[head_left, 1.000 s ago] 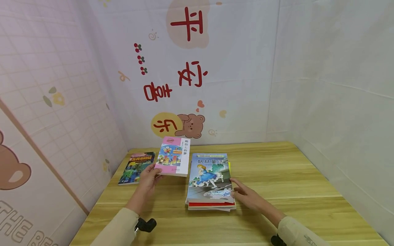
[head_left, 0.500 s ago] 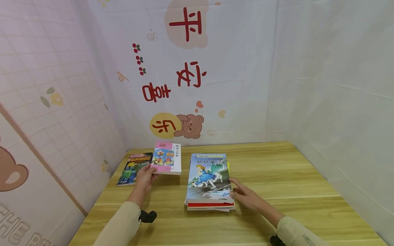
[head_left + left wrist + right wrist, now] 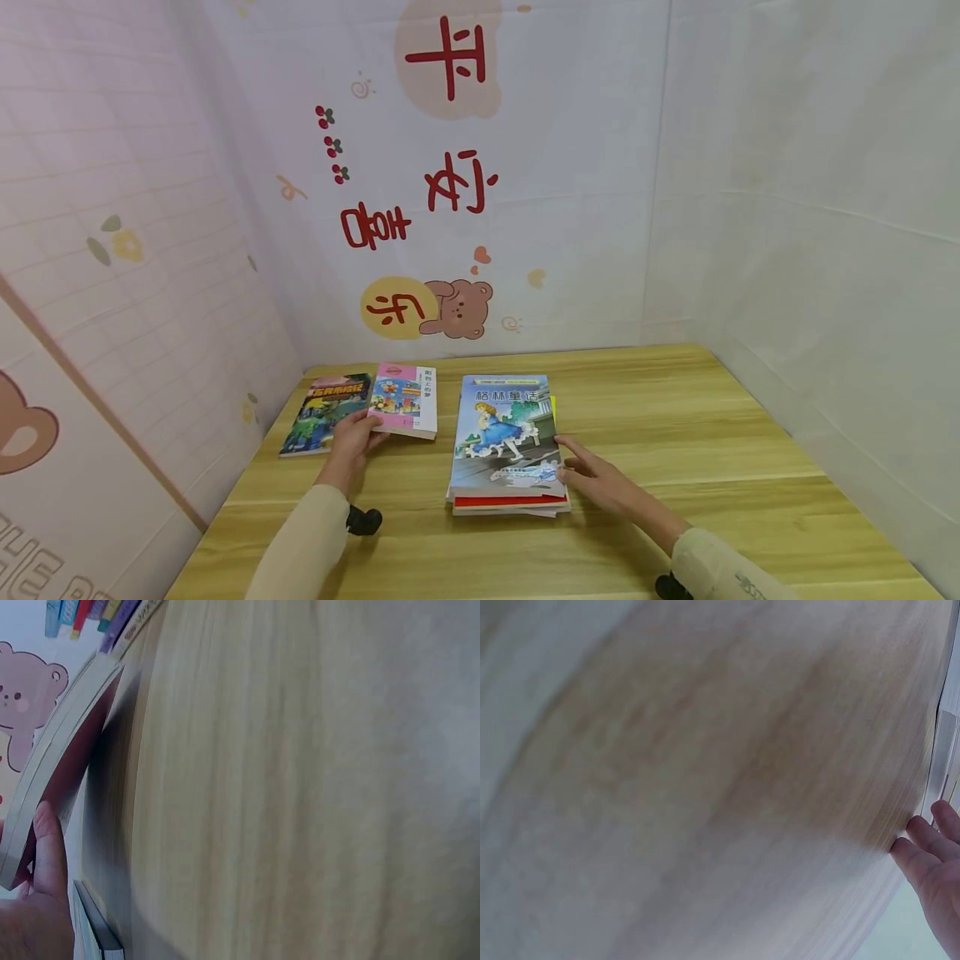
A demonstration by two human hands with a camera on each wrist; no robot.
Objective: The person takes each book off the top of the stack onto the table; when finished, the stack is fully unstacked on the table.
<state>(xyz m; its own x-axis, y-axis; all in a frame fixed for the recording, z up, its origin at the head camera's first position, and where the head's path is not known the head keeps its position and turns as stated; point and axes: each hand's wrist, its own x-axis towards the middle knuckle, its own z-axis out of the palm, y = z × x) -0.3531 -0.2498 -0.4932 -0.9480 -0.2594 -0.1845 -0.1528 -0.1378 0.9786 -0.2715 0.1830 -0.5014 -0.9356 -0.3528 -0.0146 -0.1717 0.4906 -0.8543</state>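
Observation:
My left hand [image 3: 351, 440] pinches the lower left corner of a pink and white paperback book [image 3: 402, 402] with a colourful picture on its cover. In the left wrist view, the book [image 3: 67, 742] leans at a slant, with its far edge toward the tabletop and the thumb on its underside. My right hand [image 3: 597, 481] rests its fingertips against the right side of a stack of books, topped by a grey-blue storybook [image 3: 504, 442] showing a girl in a blue dress. Loosely bent fingers [image 3: 922, 840] touch the stack's edge in the right wrist view.
A dark green illustrated book [image 3: 324, 415] lies flat at the left, partly behind the left hand. Red and white edges of lower books [image 3: 510, 502] show under the top one. The wooden table [image 3: 675, 400] meets a patterned cloth wall [image 3: 570, 208] behind and at both sides.
The left hand has carried the pink and white book left and down, from beside the stack to next to the green book. The right hand stays at the stack.

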